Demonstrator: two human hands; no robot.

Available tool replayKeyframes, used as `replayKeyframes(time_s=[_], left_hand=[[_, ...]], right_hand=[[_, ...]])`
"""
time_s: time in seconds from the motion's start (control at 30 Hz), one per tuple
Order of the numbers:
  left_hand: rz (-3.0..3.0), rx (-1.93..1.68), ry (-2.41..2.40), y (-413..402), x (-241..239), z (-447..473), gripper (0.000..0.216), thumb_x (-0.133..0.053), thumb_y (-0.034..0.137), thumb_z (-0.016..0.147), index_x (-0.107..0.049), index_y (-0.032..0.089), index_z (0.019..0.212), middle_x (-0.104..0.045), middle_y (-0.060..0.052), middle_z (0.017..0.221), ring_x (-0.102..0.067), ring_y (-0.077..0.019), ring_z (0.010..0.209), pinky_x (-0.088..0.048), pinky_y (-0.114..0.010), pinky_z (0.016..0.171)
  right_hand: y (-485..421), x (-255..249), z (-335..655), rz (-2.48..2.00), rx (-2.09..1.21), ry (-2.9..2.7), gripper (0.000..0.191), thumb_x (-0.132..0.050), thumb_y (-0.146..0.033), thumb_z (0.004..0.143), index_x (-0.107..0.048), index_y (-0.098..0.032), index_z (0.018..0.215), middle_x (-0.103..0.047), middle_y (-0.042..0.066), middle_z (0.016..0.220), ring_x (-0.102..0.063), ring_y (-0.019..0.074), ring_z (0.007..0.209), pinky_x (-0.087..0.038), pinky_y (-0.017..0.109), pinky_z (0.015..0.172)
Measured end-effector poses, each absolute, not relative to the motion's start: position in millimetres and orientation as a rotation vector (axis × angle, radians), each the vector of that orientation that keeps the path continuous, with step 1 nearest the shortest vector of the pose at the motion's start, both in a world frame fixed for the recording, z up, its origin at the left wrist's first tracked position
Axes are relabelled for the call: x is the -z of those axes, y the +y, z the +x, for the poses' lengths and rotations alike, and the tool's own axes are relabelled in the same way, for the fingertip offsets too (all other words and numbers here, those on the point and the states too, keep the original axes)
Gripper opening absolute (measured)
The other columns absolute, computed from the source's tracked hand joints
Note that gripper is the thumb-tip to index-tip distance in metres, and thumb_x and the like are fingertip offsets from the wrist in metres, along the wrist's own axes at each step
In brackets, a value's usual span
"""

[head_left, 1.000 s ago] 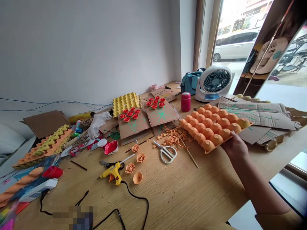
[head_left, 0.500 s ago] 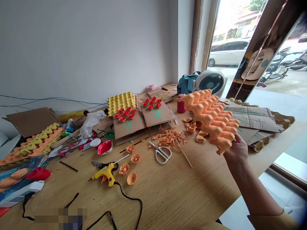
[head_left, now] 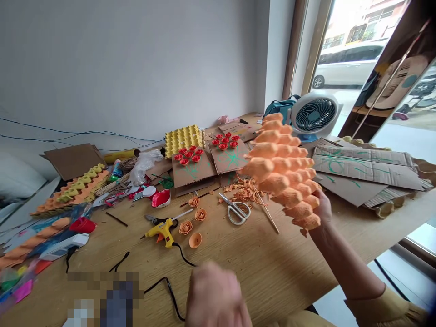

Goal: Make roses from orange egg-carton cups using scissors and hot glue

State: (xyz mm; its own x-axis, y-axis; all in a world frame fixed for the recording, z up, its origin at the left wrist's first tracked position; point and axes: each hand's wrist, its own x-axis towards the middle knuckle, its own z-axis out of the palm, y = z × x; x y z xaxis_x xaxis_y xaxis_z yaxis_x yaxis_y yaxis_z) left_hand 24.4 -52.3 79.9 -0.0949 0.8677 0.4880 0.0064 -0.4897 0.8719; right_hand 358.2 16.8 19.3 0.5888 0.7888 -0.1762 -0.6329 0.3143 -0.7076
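Note:
My right hand (head_left: 322,206) grips the near edge of an orange egg tray (head_left: 281,170) and holds it upright above the wooden table (head_left: 259,272), its bumpy side facing left. My left hand (head_left: 213,295) comes into view blurred at the bottom middle, over the table's near edge; it holds nothing that I can see, and its finger position is unclear. White-handled scissors (head_left: 236,211) and orange trimmings (head_left: 243,193) lie under the tray. A yellow glue gun (head_left: 161,231) and small orange paper roses (head_left: 190,222) lie to the left.
Two cardboard pieces with red roses (head_left: 207,159), a yellow egg tray (head_left: 182,138), a white fan (head_left: 315,116), a teal bag (head_left: 279,106) and stacked cardboard (head_left: 368,168) fill the back and right. More trays (head_left: 73,193) and clutter lie at the left. A black cord (head_left: 170,290) crosses the front.
My right hand lifted the orange egg tray off the table, tipped it on edge and brought it closer. My left hand rose into view at the bottom.

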Motion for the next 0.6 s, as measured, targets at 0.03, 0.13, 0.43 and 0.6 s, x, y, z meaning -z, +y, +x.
replayKeyframes(time_s=[0.03, 0.13, 0.43, 0.6], left_hand=[[1.526, -1.672, 0.985, -37.4, -75.2, 31.1, 0.037, -0.068, 0.041, 0.092, -0.063, 0.022, 0.123, -0.065, -0.012, 0.120, -0.064, -0.0254, 0.104, -0.058, -0.044, 0.087], [1.438, -1.633, 1.031, 1.2, -63.5, 44.4, 0.047, -0.071, 0.041, 0.089, -0.057, 0.024, 0.132, -0.064, -0.012, 0.121, -0.062, -0.0255, 0.113, -0.052, -0.040, 0.096], [0.739, -1.484, 0.857, 23.6, -39.0, 39.2, 0.071, -0.082, 0.056, 0.071, -0.058, 0.036, 0.134, -0.064, -0.006, 0.137, -0.058, -0.0329, 0.128, -0.056, -0.039, 0.097], [0.575, -1.518, 0.965, 23.5, -44.2, 37.0, 0.073, -0.087, 0.054, 0.061, -0.063, 0.037, 0.128, -0.062, -0.003, 0.140, -0.056, -0.0341, 0.130, -0.061, -0.032, 0.083]], right_hand=[[22.5, -20.8, 344.8, -0.801, -0.988, -0.217, 0.011, -0.064, -0.040, 0.078, -0.065, -0.030, 0.083, -0.075, -0.001, 0.076, -0.071, 0.0219, 0.067, -0.061, 0.037, 0.063], [34.7, -27.8, 301.2, -0.754, -1.104, -0.244, 0.016, -0.062, -0.043, 0.080, -0.067, -0.028, 0.083, -0.078, -0.001, 0.078, -0.074, 0.0249, 0.077, -0.062, 0.039, 0.073], [38.2, -24.7, 226.5, -0.819, -1.270, -0.492, 0.047, -0.047, -0.060, 0.091, -0.070, -0.026, 0.114, -0.082, 0.005, 0.097, -0.073, 0.0330, 0.102, -0.056, 0.048, 0.092], [36.5, -15.7, 239.0, -1.011, -1.201, -0.753, 0.054, -0.038, -0.066, 0.095, -0.068, -0.028, 0.118, -0.080, 0.004, 0.096, -0.073, 0.0290, 0.090, -0.056, 0.045, 0.084]])
